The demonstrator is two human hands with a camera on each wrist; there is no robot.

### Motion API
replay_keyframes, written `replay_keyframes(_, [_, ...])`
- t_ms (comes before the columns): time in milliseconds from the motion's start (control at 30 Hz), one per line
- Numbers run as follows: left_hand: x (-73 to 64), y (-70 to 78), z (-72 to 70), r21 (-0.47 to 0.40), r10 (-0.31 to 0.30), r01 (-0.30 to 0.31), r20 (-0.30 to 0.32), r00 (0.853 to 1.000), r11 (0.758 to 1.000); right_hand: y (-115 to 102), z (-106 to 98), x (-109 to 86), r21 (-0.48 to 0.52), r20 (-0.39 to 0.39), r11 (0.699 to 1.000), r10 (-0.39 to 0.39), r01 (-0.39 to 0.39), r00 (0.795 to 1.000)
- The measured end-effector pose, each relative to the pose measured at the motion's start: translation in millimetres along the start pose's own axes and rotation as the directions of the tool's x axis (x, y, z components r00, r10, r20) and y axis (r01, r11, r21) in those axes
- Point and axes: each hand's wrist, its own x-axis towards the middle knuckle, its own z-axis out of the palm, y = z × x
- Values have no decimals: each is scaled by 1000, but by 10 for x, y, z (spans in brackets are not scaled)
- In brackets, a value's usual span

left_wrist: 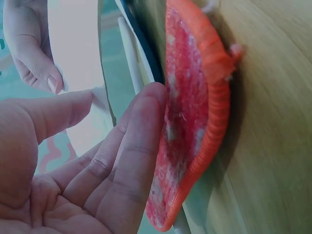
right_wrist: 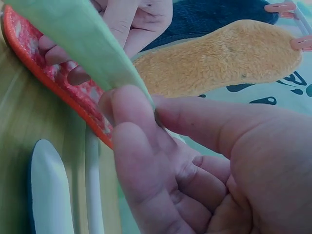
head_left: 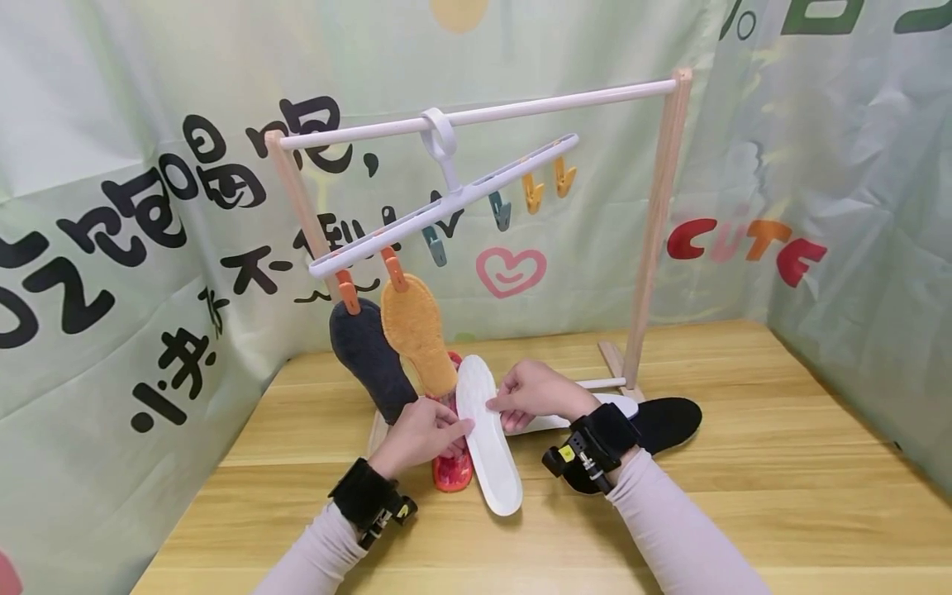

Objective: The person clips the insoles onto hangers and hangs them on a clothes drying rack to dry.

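Note:
A white insole (head_left: 487,438) is held tilted above the table, its lower end toward me. My right hand (head_left: 539,392) pinches its right edge between thumb and fingers, as the right wrist view shows up close. On the opposite edge, the thumb of my left hand (head_left: 427,434) touches the insole; the left fingers stand apart from that thumb. Behind the left fingers is a red patterned insole (left_wrist: 183,97) with an orange edge. A dark insole (head_left: 368,351) and a yellow fuzzy insole (head_left: 418,326) hang from orange clips (head_left: 395,269) at the hanger's left end.
A white hanger (head_left: 506,175), tilted down to the left, hangs from a wooden rack (head_left: 660,215). It also carries blue-grey clips (head_left: 500,211) and yellow clips (head_left: 532,194). A black insole (head_left: 673,421) and another white insole (head_left: 617,405) lie on the table at right.

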Motion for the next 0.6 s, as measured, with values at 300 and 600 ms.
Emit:
replay_keyframes(300, [2,23,-9,-31,16,-16,-9,1000,999,-21,-18,-13,5,4,1000,-13,13,1000])
replay_keyframes(600, [-28,81,-51,-86,24,-28,-42,999,996,-58,-38,-31,18,1,999,-26,26,1000])
